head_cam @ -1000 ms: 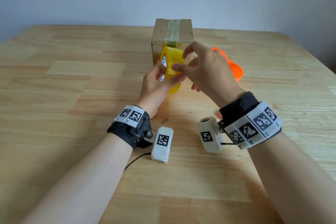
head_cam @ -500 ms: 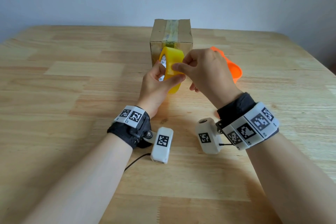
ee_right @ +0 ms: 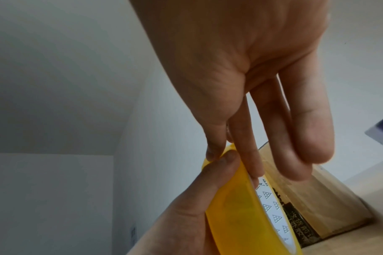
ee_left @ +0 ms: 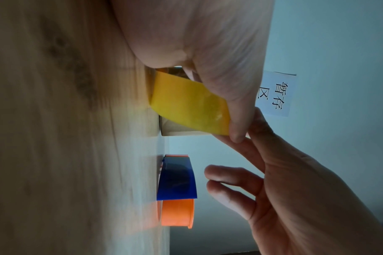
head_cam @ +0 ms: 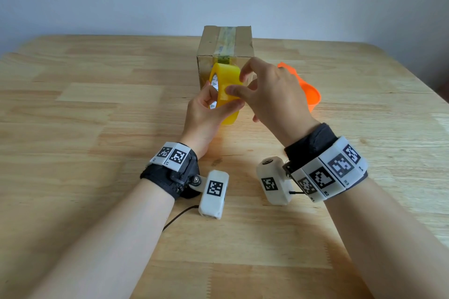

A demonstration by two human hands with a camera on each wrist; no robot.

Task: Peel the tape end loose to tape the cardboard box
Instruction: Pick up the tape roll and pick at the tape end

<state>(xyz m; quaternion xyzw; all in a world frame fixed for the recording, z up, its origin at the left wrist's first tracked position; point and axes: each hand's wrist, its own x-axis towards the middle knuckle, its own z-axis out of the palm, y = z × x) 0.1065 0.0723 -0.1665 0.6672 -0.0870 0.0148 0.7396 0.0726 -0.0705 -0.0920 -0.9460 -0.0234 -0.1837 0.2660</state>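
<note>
Your left hand [head_cam: 206, 114] holds the roll [head_cam: 227, 85] on edge just above the surface [head_cam: 97, 128], directly in front of the box [head_cam: 224, 56], so the outer band faces you and your other hand can work on it. Its fingers curl through the core while the thumb [head_cam: 230, 107] lies across the yellow band, which keeps the roll from turning as you pick at it. Your right hand [head_cam: 274, 97] comes in from the right: thumb tip [head_cam: 233, 91] and forefinger tip [head_cam: 243, 75] press on the band a little apart, and the right wrist view shows the thumbnail meeting your left thumb at the roll's edge, as if feeling for the seam. The other right fingers [ee_right: 306, 138] hang straight and loose, clear of the roll, leaving room to see. Whether the tape end is lifted yet you cannot tell from these views; a faint flat patch shows on the band beside your right thumb, but nothing plainly stands free. I judge the peel is at its start: the nail needs to catch the edge and raise it before you can pinch and pull. The box stands shut with an older strip [head_cam: 227, 39] along its top seam, near enough that a freed end can go straight across. An orange holder [head_cam: 306, 90] with a blue roll [ee_left: 176, 179] sits to the right, apart from your hands
</note>
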